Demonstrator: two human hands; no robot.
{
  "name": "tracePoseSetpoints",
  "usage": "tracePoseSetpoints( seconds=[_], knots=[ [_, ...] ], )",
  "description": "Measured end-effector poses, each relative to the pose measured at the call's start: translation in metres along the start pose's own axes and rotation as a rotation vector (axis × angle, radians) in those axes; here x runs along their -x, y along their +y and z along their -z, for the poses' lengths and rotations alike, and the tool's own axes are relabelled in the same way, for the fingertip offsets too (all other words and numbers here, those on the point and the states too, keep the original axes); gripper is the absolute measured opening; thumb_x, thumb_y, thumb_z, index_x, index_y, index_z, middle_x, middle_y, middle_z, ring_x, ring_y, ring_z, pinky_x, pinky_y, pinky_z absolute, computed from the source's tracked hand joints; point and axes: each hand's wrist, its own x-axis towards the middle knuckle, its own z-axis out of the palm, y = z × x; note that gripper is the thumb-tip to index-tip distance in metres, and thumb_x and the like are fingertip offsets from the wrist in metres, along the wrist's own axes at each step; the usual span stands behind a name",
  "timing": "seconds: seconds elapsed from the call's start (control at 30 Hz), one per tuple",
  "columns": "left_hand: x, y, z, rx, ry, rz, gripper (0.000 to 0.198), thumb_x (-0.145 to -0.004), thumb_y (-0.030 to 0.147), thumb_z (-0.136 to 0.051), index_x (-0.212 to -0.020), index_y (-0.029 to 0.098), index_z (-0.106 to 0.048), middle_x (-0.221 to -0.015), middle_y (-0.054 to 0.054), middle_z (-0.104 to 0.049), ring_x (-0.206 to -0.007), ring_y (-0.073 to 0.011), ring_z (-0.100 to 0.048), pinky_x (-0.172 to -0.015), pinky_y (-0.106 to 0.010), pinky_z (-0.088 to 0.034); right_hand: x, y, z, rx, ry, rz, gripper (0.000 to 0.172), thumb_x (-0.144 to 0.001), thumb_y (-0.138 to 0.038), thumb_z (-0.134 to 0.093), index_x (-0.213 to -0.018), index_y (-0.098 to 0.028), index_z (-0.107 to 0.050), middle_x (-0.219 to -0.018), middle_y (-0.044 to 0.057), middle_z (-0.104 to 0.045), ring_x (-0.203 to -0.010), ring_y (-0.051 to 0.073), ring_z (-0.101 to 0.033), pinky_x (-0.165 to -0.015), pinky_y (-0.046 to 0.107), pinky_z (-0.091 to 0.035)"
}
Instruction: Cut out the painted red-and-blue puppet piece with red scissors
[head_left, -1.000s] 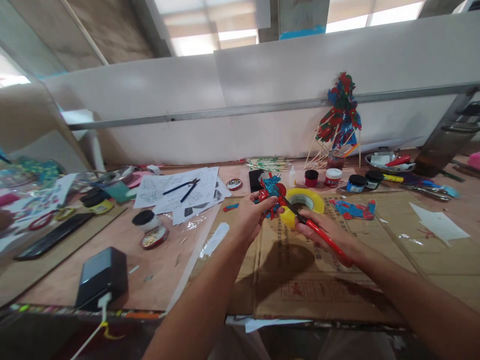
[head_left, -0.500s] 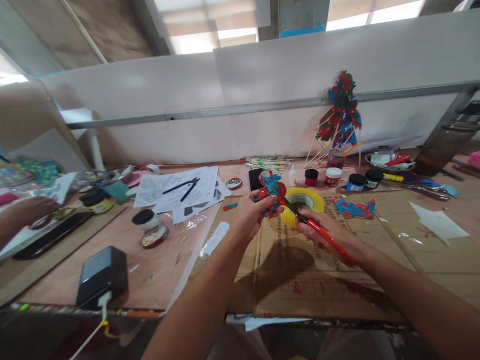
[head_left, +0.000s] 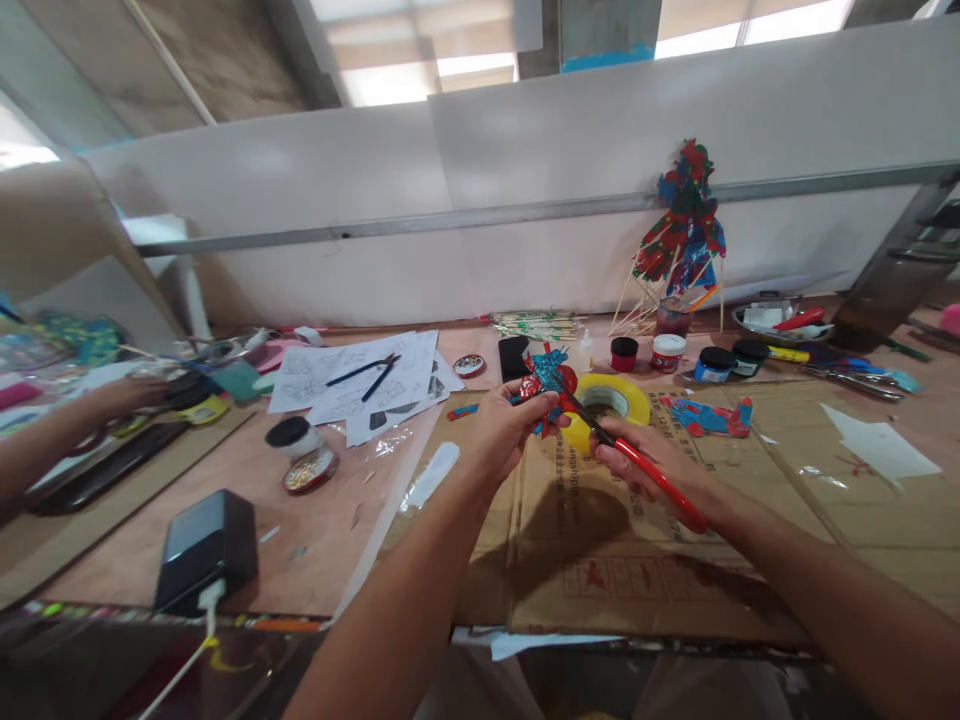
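Observation:
My left hand (head_left: 517,425) pinches a small red and blue painted figure (head_left: 551,370) between thumb and fingers, above the cardboard. The fingers hide part of its lower edge. My right hand (head_left: 637,460) is closed around red-handled pliers (head_left: 656,480), whose dark jaws point up and left and meet the figure's right side. I cannot tell whether the jaws grip it. Just behind the hands lies a roll of yellow tape (head_left: 634,400). Another red and blue painted piece (head_left: 709,415) rests on the cardboard at the right, and a smaller strip (head_left: 463,411) lies left of my left hand.
Cardboard (head_left: 652,590) covers the table before me. Paint jars (head_left: 667,353) line the back, near painted figures on sticks (head_left: 686,220). Black-handled pliers (head_left: 380,377) lie on printed sheets (head_left: 300,378). A black box (head_left: 206,550) with a cable and a co-worker's arm (head_left: 82,415) are at left.
The co-worker's hand at the left has moved right towards the yellow jar. My hands, the figure and the pliers stay almost still; the figure has tilted slightly.

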Motion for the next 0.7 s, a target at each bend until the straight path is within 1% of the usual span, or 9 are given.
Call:
tracePoseSetpoints(
  seconds=[0.1,0.17,0.3,0.37,0.57,0.7],
  knots=[
    [0.000,0.001,0.000,-0.002,-0.002,0.002,0.033,-0.059,0.022,-0.089,-0.082,0.012,-0.068,-0.069,-0.005,-0.070,-0.053,-0.0152,-0.066,-0.048,-0.024,-0.046,0.000,0.000,0.001,0.043,0.039,0.055,0.038,-0.093,-0.058,-0.057,-0.090,-0.021,-0.064,-0.078,0.002,-0.060,-0.064,0.014,-0.050,-0.052,0.024,-0.038],
    [0.000,0.001,0.000,0.002,0.004,0.004,0.034,-0.058,0.022,-0.089,-0.083,0.012,-0.068,-0.068,-0.005,-0.070,-0.052,-0.0151,-0.065,-0.048,-0.024,-0.046,0.001,0.000,0.002,0.042,0.047,0.071,0.038,-0.092,-0.058,-0.059,-0.089,-0.020,-0.064,-0.079,0.002,-0.060,-0.067,0.015,-0.050,-0.054,0.024,-0.039],
    [0.000,0.001,0.001,0.020,-0.002,0.009,0.036,-0.057,0.023,-0.090,-0.084,0.012,-0.069,-0.067,-0.004,-0.071,-0.051,-0.0149,-0.065,-0.047,-0.024,-0.046,0.002,-0.002,0.000,-0.027,0.007,0.018,0.040,-0.093,-0.060,-0.057,-0.091,-0.020,-0.062,-0.069,-0.002,-0.052,-0.055,0.011,-0.039,-0.050,0.023,-0.034],
    [0.000,0.001,0.001,0.026,-0.012,0.013,0.037,-0.057,0.023,-0.091,-0.085,0.012,-0.070,-0.069,-0.005,-0.072,-0.051,-0.0149,-0.065,-0.048,-0.024,-0.047,0.002,-0.003,-0.001,-0.055,0.002,-0.010,0.042,-0.092,-0.062,-0.056,-0.089,-0.021,-0.060,-0.067,-0.004,-0.048,-0.052,0.010,-0.036,-0.049,0.024,-0.032],
    [0.000,0.000,0.002,0.033,-0.027,0.011,0.038,-0.060,0.023,-0.090,-0.089,0.011,-0.070,-0.074,-0.007,-0.073,-0.054,-0.0152,-0.066,-0.050,-0.025,-0.047,0.002,0.000,-0.005,-0.100,0.023,-0.045,0.041,-0.092,-0.062,-0.057,-0.088,-0.021,-0.060,-0.069,-0.003,-0.049,-0.053,0.011,-0.037,-0.049,0.024,-0.032],
    [0.000,-0.003,0.000,0.040,-0.003,0.007,0.037,-0.059,0.023,-0.090,-0.087,0.012,-0.069,-0.074,-0.006,-0.072,-0.053,-0.0149,-0.066,-0.049,-0.024,-0.046,0.000,0.007,-0.007,-0.111,0.030,-0.037,0.042,-0.092,-0.063,-0.057,-0.091,-0.021,-0.061,-0.068,-0.003,-0.047,-0.054,0.011,-0.039,-0.046,0.022,-0.032]
  ],
)
